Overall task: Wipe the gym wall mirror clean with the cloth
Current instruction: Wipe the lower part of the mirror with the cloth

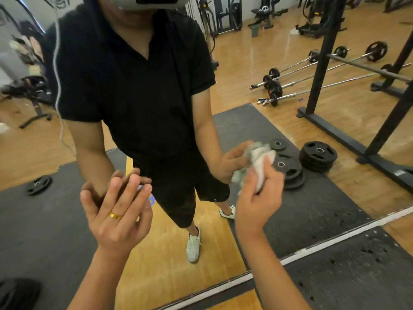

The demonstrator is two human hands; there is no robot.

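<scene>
The gym wall mirror (279, 70) fills nearly the whole head view and reflects a person in black clothes. My right hand (257, 198) grips a crumpled white-grey cloth (260, 162), bunched at the fingers and held up against or just in front of the glass. Its reflection meets it from the other side. My left hand (116, 211), wearing a gold ring, is raised near the mirror at lower left, fingers straight and spread, holding nothing. Whether it touches the glass I cannot tell.
The mirror's pale bottom frame strip (335, 240) runs diagonally across the lower right, with black rubber matting (357, 274) below it. Reflected behind me are stacked weight plates (317, 156), barbells (312, 83) on the wooden floor, and a black rack (324, 59).
</scene>
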